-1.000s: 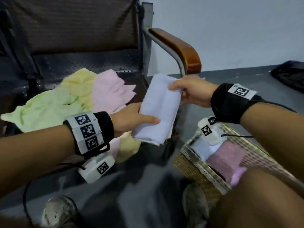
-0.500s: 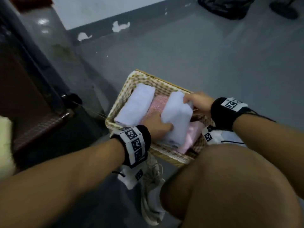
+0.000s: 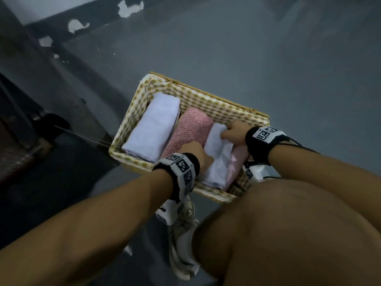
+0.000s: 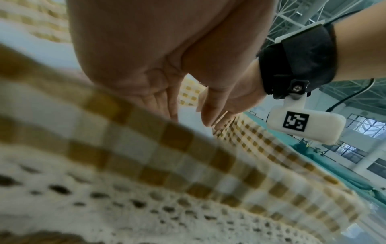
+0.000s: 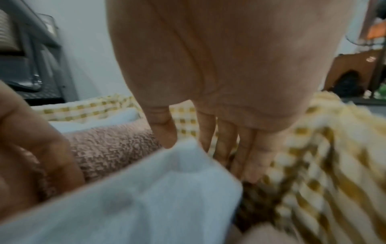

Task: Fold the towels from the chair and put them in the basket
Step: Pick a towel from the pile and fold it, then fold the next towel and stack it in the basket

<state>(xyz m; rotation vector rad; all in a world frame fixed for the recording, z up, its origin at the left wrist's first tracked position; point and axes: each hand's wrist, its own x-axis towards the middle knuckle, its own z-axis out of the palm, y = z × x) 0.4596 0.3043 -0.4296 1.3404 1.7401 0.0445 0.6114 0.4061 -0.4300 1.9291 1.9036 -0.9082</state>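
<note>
While it is pinched by the right hand [image 3: 233, 133] and braced by the flat left hand [image 3: 198, 152], the folded white towel [image 3: 218, 161] should be lowered evenly.

A grey floor [image 3: 288, 79] is being stood on by a pale laced shoe [image 3: 182, 244], which is being partly hidden by a bare knee [image 3: 288, 234]. At its far edge the floor is being bordered by a dark skirting [image 3: 103, 16], on which white patches [image 3: 129, 9] are being shown.

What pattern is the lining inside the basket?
Yellow-and-white gingham check; the woven basket's cloth lining shows best in the head view.
</note>
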